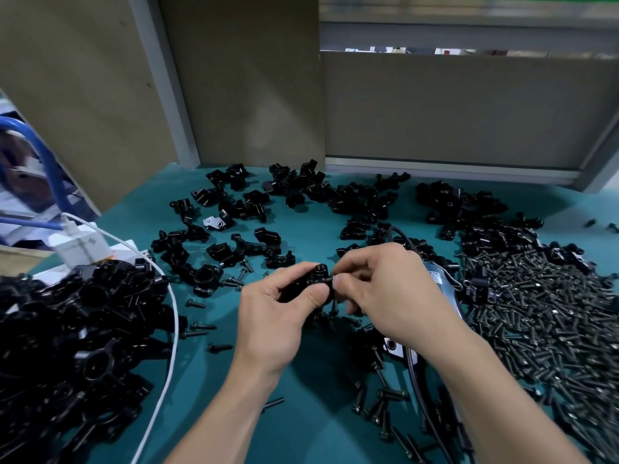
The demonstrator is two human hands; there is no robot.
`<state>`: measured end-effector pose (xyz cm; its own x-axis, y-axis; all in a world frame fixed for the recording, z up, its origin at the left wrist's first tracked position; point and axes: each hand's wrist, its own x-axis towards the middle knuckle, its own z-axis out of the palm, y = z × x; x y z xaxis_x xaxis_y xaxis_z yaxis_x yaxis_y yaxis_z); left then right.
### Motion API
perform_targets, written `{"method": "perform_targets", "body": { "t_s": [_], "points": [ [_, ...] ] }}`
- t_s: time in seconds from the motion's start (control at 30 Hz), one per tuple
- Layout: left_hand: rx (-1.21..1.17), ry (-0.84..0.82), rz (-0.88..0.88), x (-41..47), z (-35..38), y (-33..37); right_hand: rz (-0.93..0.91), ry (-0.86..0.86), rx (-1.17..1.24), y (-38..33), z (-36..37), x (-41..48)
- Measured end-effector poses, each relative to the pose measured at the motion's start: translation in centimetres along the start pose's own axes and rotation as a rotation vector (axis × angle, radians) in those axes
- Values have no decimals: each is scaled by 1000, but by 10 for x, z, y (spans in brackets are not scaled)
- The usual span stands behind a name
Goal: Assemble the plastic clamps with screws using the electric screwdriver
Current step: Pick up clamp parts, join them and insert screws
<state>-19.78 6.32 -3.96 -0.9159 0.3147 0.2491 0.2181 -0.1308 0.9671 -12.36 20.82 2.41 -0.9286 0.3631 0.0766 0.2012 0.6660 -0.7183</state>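
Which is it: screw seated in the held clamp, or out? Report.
Not seated. The right hand pinches the screw against the clamp in the left hand, shank exposed; whether its tip has entered, cannot tell.

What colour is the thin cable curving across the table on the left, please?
The cable is white; the head view, the only one, shows it clearly.

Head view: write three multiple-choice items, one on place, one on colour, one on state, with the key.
1. The big screw pile lies: A. under the white cable; B. right of the right hand; C. on the wall panel.
2. The mat is: A. teal; B. red; C. white.
3. The left hand: A. lies flat; B. grips a black clamp; C. hangs idle.
Key: 1 B, the pile spreads beyond that hand; 2 A, bare mat shows teal; 3 B, fingers curl round the clamp while the right hand pinches a screw.
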Motion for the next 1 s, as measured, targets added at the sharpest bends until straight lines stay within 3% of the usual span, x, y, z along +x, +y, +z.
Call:
{"method": "perform_targets", "body": {
  "t_s": [0.2, 0.4, 1.0],
  "points": [
    [98, -12, 98, -4, -1, 3, -14, -81, -105, -1, 6, -1],
    [178, 49, 120, -5, 2, 6, -8, -81, 42, -3, 2, 1],
    [120, 16, 114, -4, 2, 7, -13, 15, 9, -4, 11, 0]
  ]
}}
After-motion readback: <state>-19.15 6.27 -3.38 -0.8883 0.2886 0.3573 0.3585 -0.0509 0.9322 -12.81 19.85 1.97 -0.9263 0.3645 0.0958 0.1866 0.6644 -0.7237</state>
